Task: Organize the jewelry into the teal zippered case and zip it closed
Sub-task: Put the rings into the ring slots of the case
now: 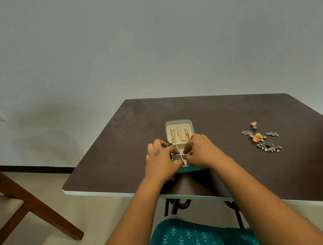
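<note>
Teal case (pixel 178 123) open, lid away; left hand (pixel 159 157), right hand (pixel 202 152) curled on its tray.

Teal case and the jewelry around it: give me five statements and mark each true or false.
1. The teal case lies open on the table. True.
2. Gold chains hang in the lid. True.
3. All the jewelry is already inside the case. False: loose pieces lie on the table to the person's right.
4. Only the left hand is at the case. False: the right hand is there too, both at the divided tray.
5. The table is white on top. False: the top is dark brown.
</note>
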